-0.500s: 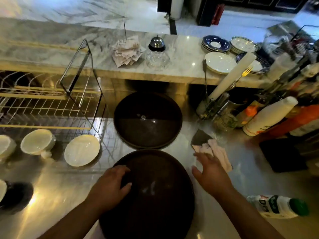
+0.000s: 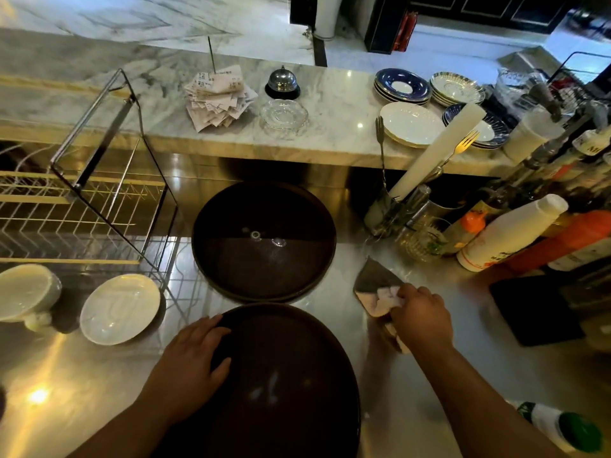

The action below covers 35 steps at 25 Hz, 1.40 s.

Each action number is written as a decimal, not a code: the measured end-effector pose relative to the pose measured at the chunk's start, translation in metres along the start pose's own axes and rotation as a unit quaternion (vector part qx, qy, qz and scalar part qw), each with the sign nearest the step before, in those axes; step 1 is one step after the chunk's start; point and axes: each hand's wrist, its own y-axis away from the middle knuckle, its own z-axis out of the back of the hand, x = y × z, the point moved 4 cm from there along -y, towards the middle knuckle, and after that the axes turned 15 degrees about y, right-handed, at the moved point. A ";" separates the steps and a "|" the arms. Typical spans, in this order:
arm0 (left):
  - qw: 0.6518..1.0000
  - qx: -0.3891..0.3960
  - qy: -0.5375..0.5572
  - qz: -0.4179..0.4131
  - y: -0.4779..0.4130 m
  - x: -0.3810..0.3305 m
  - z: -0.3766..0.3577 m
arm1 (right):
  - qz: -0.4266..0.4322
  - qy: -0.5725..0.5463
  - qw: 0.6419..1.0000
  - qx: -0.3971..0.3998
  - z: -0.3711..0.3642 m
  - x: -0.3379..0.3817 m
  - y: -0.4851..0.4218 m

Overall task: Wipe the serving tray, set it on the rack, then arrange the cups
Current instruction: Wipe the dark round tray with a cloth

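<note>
On steel counter (image 2: 413, 408), near edge: dark round serving tray (image 2: 291, 375) | left hand (image 2: 190, 361) flat on its left rim, grip wide | right hand (image 2: 425, 317) closed on pink cloth (image 2: 380, 300) just right of tray | cup (image 2: 26, 292) far left below wire rack (image 2: 86, 206)

Both forearms enter from the bottom edge of the frame, bare, and angle inward and upward. The left hand (image 2: 190, 361) sits just left of the lower centre, palm down, fingers spread and slightly curled, thumb pointing toward the right, resting flat on the dark surface beneath it. The right hand (image 2: 423, 317) is higher, right of centre, with the wrist bent and the back of the hand toward the camera; its fingers (image 2: 405, 294) are curled down and pinched together around a bit of cloth. The right forearm runs diagonally from the lower right corner; the two hands are well apart
</note>
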 end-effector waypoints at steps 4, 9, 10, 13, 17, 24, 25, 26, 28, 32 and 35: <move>1.000 0.000 -0.008 -0.012 0.024 0.004 -0.001 | 0.041 -0.138 0.984 -0.104 0.038 -0.002 0.024; 0.998 0.031 -0.049 -0.027 0.060 0.014 -0.007 | 0.010 -0.353 0.928 -0.122 0.102 0.001 0.069; 0.997 0.031 -0.060 -0.032 0.066 0.018 -0.009 | 0.000 -0.394 0.912 -0.117 0.115 0.002 0.077; 0.996 0.033 -0.071 -0.040 0.085 0.036 -0.015 | -0.036 -0.504 0.858 -0.089 0.145 0.008 0.100; 0.993 0.029 -0.083 -0.084 0.100 0.058 -0.023 | -0.056 -0.547 0.835 -0.026 0.136 0.046 0.123; 0.978 0.018 -0.062 -0.199 0.112 0.092 -0.035 | -0.024 -0.411 0.911 -0.006 0.041 0.143 0.150; 0.975 0.022 -0.065 -0.209 0.112 0.094 -0.038 | 0.017 -0.345 0.939 -0.001 0.027 0.153 0.152; 0.974 0.023 -0.063 -0.216 0.112 0.095 -0.040 | 0.066 -0.261 0.963 -0.005 0.012 0.163 0.154; 0.974 0.017 -0.058 -0.220 0.110 0.097 -0.042 | 0.147 -0.085 0.985 -0.027 -0.015 0.179 0.156; 0.973 0.003 -0.041 -0.226 0.109 0.099 -0.044 | 0.149 0.022 0.986 -0.066 -0.040 0.187 0.147; 0.973 0.005 -0.047 -0.225 0.107 0.101 -0.046 | 0.121 -0.017 0.989 -0.083 -0.041 0.189 0.133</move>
